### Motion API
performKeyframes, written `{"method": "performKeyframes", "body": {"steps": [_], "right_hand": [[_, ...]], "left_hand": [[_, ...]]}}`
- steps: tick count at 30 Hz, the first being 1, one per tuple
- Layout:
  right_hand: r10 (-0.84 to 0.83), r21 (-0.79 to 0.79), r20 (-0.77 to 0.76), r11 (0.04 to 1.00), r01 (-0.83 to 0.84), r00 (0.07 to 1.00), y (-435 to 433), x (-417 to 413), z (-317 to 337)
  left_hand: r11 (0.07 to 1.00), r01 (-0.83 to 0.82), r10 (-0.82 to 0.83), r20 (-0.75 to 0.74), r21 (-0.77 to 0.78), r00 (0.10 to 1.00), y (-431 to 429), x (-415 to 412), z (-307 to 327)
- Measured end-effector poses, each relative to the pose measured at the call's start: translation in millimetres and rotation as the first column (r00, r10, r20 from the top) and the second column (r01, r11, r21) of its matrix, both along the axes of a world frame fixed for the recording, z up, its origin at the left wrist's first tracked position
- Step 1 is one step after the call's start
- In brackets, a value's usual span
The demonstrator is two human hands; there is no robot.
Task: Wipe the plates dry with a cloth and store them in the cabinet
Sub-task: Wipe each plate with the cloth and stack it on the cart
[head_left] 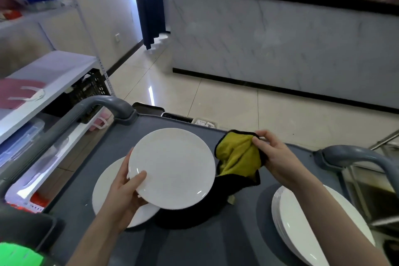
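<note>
The person is holding a white plate (172,168) in the centre of the frame, raised above the grey worktop (216,242) and over a second plate (103,188) lying flat at lower left. The left hand (127,192) is gripping the held plate at its lower-left edge, thumb lying across the upper face and fingers curling underneath. The right hand (274,157), right of centre with its wrist bent, is pinching a bunched fold of the yellow and black cloth (237,155) just beside the plate's right rim, and the loose end is trailing under the plate. Wiping would likely go best with the cloth spread flat, sweeping from centre to rim, then turning the plate for the underside while the edge grip is staying firm. A stack of plates (302,222) is sitting at lower right.
</note>
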State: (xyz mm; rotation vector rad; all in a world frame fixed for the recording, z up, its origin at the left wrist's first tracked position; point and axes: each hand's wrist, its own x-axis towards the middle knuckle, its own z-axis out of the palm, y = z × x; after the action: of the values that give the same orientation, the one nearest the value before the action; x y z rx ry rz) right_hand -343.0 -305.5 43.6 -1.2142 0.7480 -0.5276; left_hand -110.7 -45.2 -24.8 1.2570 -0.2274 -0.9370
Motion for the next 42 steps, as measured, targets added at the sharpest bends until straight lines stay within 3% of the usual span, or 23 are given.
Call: {"method": "performKeyframes", "body": {"steps": [3,5,9,10,12,13,15,17,19,23,27,30,35,38,42], "right_hand": [[0.006,-0.060,0.077,0.998,-0.001,0.997,7.7,-8.9,26.7],[0.065,-0.157,0.041,0.986,-0.058,0.997,22.5,-13.5,42.5],[0.299,-0.343,-0.063,0.890,-0.302,0.952,74.0,-15.3,44.0],[0.366,-0.398,-0.158,0.826,-0.398,0.917,88.6,-14.4,36.8],[0.398,-0.566,-0.385,0.611,-0.553,0.833,108.2,-12.8,18.0],[0.359,-0.633,-0.454,0.513,-0.579,0.815,111.8,-12.9,10.6],[0.266,-0.717,-0.486,0.423,-0.554,0.832,110.2,-15.2,2.7],[0.087,-0.810,-0.536,0.228,-0.540,0.840,103.4,-18.6,-5.0],[-0.076,-0.801,-0.598,0.082,-0.593,0.798,98.6,-18.5,-14.1],[-0.211,-0.741,-0.670,0.140,-0.656,0.712,88.2,-0.3,-19.9],[-0.188,-0.740,-0.673,0.177,-0.649,0.716,92.1,31.9,-13.7],[-0.077,-0.735,-0.678,0.093,-0.672,0.731,115.3,44.3,-16.3],[0.065,-0.706,-0.707,-0.021,-0.708,0.704,139.4,22.7,-33.9],[0.059,-0.701,-0.710,0.047,-0.712,0.702,128.7,3.8,-40.7],[-0.125,-0.679,-0.734,0.184,-0.711,0.668,96.7,11.9,-37.3]], "left_hand": [[0.998,0.044,-0.043,0.007,-0.037,0.999,-9.5,-8.6,9.1],[0.996,0.069,-0.067,0.026,-0.058,0.997,-16.2,-16.2,15.0],[0.994,0.054,-0.056,-0.012,-0.100,0.998,-30.3,-33.5,24.6],[0.992,0.047,-0.050,-0.026,-0.115,0.998,-33.0,-37.5,26.7],[0.988,0.051,-0.057,-0.032,-0.148,0.998,-35.3,-44.0,30.6],[0.985,0.061,-0.066,-0.023,-0.160,0.998,-34.8,-46.3,32.3],[0.981,0.091,-0.091,0.009,-0.171,0.996,-31.1,-48.7,34.4],[0.979,0.102,-0.101,0.011,-0.177,0.995,-26.1,-49.0,34.4],[0.978,0.104,-0.104,0.010,-0.182,0.994,-22.2,-47.8,35.2],[0.963,0.202,-0.191,0.076,-0.179,0.979,-18.2,-45.9,39.6],[0.935,0.309,-0.291,0.120,-0.177,0.949,-16.7,-45.3,43.5],[0.922,0.337,-0.314,0.141,-0.191,0.939,-20.4,-44.6,42.0],[0.952,0.244,-0.236,0.061,-0.185,0.970,-14.7,-34.8,34.4],[0.965,0.219,-0.212,0.064,-0.144,0.975,-9.6,-31.8,31.2],[0.945,0.297,-0.288,0.080,-0.140,0.954,-7.0,-35.3,31.4]]}}
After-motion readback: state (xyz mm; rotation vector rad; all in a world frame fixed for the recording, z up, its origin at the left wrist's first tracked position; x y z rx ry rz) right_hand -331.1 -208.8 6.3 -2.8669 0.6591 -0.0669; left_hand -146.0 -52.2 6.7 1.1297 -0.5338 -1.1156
